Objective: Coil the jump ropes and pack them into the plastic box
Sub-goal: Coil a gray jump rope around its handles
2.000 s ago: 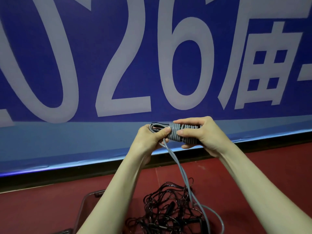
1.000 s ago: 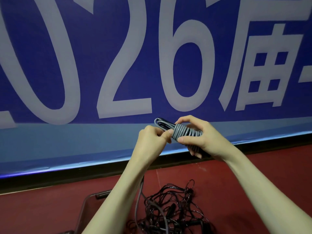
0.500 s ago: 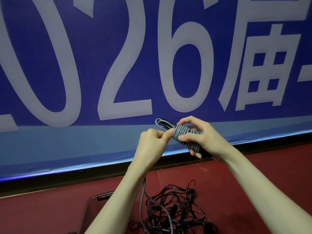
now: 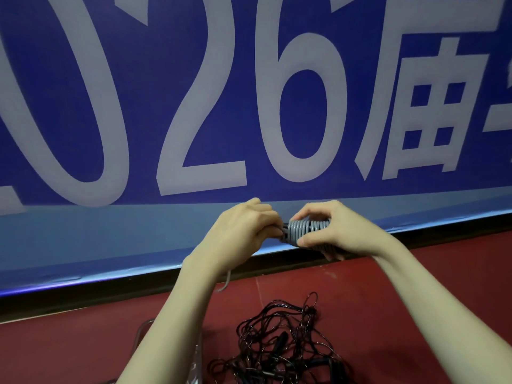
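Ahead of you hangs a blue banner with large pale lettering. You can read the digits "026" running across it: the "0" at the left, the "2" in the middle and the "6" just right of it. A stroke at the far left edge is cut off, so you cannot tell that character. Right of the "6" stands the Chinese character "届", and further characters beyond it are cropped.

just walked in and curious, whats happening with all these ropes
A person is wrapping up a grey jump rope. The right hand holds the coiled bundle while the left hand pinches its end, a short tail hanging below. A tangle of black ropes lies on the red floor, beside the clear plastic box.
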A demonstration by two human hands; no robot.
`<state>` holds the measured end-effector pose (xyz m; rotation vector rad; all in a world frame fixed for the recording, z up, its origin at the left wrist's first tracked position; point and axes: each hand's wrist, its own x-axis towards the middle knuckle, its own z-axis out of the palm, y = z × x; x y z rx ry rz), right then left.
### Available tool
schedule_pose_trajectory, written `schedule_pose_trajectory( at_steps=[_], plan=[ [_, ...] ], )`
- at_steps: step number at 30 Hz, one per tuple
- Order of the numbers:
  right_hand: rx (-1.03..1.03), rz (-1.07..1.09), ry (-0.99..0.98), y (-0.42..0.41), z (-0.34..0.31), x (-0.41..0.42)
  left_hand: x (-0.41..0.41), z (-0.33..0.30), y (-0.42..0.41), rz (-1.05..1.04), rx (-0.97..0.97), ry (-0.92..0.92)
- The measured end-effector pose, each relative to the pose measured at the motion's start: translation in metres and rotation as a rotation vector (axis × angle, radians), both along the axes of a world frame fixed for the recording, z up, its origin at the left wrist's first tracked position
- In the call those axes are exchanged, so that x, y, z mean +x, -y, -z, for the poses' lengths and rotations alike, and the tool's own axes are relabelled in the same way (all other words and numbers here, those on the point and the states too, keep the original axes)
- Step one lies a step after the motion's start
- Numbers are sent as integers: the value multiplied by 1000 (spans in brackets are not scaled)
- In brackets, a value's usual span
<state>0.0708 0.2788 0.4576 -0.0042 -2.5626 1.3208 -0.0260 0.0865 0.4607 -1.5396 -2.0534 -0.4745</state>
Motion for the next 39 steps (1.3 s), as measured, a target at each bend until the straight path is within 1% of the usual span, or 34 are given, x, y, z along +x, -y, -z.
schedule_pose_trajectory(
  at_steps=[2, 4, 5, 8, 10, 12, 14, 17, 19, 21, 23, 26, 29, 31, 33, 35, 37, 39],
  plan=[
    [22, -80, 74, 2, -4, 3, -5, 2, 0, 53, 22, 7],
    [44, -131, 126, 5, -6, 4, -6, 4, 0, 102, 48, 87],
    [23, -152, 154, 5, -6, 5, -5, 4, 0, 118, 60, 142],
    [-27, -220, 212, 6, -7, 8, -1, 2, 4, 131, 94, 391],
    [-80, -283, 214, 8, -8, 10, -2, -2, 8, 149, 124, 569],
    [-160, -356, 199, 10, -10, 11, -3, -4, 12, 177, 146, 757],
    [-242, -421, 166, 12, -13, 11, -2, -2, 13, 223, 192, 900],
    [-346, -447, 66, 10, -15, 9, 3, 4, 8, 245, 309, 974],
    [-395, -377, -20, 9, -14, 5, 3, 10, 1, 229, 385, 1033],
    [-446, -289, -92, 9, -11, -1, 2, 17, -7, 193, 416, 1074],
    [-494, -209, -137, 10, -6, -8, 3, 21, -16, 110, 403, 1035],
    [-531, -97, -172, 10, -1, -16, 2, 22, -21, -32, 322, 855],
    [-582, 0, -222, 7, -1, -20, -3, 22, -20, -114, 215, 688],
    [-598, 13, -224, 2, -1, -20, -3, 24, -22, -182, 135, 594],
    [-542, -37, -187, -2, 0, -18, -2, 25, -21, -304, 50, 455],
    [-386, -82, -131, -1, 2, -16, -6, 24, -17, -397, -19, 260],
    [-246, -101, -79, 2, 5, -16, -9, 21, -11, -393, -74, 90],
    [-200, -101, -53, 5, 8, -16, -10, 18, -7, -351, -126, -28]
  ],
)
